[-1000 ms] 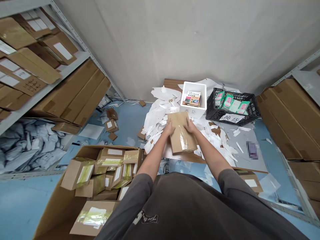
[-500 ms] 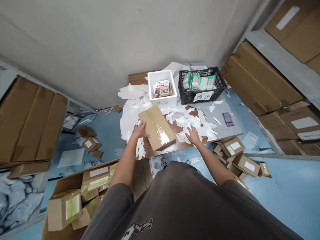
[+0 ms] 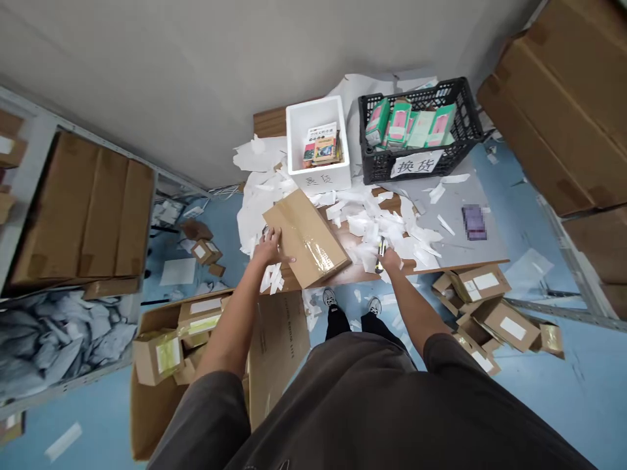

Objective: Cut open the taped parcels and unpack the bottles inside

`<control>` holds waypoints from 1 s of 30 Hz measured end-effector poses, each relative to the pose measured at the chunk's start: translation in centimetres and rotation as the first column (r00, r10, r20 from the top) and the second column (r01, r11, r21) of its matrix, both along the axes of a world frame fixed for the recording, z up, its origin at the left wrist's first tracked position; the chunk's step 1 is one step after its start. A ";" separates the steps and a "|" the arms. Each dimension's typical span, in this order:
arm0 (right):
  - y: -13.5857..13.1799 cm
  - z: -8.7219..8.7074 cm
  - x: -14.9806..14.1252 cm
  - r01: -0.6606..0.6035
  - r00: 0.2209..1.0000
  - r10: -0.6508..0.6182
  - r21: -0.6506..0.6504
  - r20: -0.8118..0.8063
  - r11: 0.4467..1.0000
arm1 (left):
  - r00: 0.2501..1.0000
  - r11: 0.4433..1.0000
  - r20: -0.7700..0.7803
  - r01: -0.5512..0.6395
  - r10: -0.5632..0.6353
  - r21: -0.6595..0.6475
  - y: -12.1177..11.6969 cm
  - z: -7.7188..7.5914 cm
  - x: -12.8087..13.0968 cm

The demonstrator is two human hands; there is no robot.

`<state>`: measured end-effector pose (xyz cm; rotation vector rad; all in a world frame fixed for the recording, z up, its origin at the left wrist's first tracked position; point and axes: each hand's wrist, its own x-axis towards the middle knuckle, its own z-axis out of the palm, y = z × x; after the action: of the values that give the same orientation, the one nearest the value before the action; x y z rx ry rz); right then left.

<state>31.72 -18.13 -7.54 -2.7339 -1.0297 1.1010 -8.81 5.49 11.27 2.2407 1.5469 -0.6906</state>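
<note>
A taped cardboard box (image 3: 308,236) lies at an angle on the littered table (image 3: 343,240). Against its left side rests my left hand (image 3: 268,249), fingers spread and thumb along the lower edge. A small dark item by those fingertips is mostly hidden. To the right of the box, my right hand (image 3: 390,259) is closed around a black-and-yellow utility knife (image 3: 380,254), just above torn white paper (image 3: 377,225).
Behind the box stand a white bin (image 3: 318,177) of books and a black crate (image 3: 416,171) of green-and-pink packets. Left of me is a large carton (image 3: 142,418) holding smaller boxes. More boxes (image 3: 482,307) lie right, below the table. Shelves (image 3: 147,173) flank both sides.
The box, held between both hands earlier, now lies on the table, turned and further left. My right hand let go of it, moved right and took up the utility knife.
</note>
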 end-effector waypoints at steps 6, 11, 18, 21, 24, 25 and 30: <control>0.6 1.6 1.6 0.049 0.998 -0.049 -0.006 0.042 0.999 | 0.997 0.999 0.078 -0.004 0.000 0.045 -1.5 0.4 2.4; 4.3 7.8 2.5 0.106 0.984 -0.134 0.222 0.115 0.969 | 0.984 0.999 0.179 -0.022 0.017 0.025 -1.7 0.2 3.2; 15.6 17.5 -4.2 -0.143 0.975 0.043 0.472 0.216 0.870 | 0.956 1.000 0.291 -0.023 0.024 -0.008 -1.6 -1.5 3.2; 18.6 19.2 -7.8 -0.185 0.967 0.067 0.491 0.248 0.851 | 0.956 1.000 0.293 0.005 -0.007 0.010 -1.7 -2.1 3.1; 20.4 20.1 -10.2 -0.254 0.941 0.078 0.535 0.329 0.806 | 0.960 0.998 0.276 0.044 -0.052 0.036 -1.8 -2.4 3.1; 20.9 20.3 -10.7 -0.271 0.933 0.077 0.544 0.352 0.794 | 0.957 0.998 0.284 0.053 -0.062 0.040 -1.8 -2.4 3.0; 24.1 20.7 -13.4 -0.224 0.974 0.180 0.633 0.135 0.741 | 0.939 0.993 0.330 0.075 -0.099 0.086 -0.7 -1.8 2.0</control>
<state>18.31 6.00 13.14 -2.1358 -1.4179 0.5101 -6.83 4.77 9.48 2.3426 1.3312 -0.2584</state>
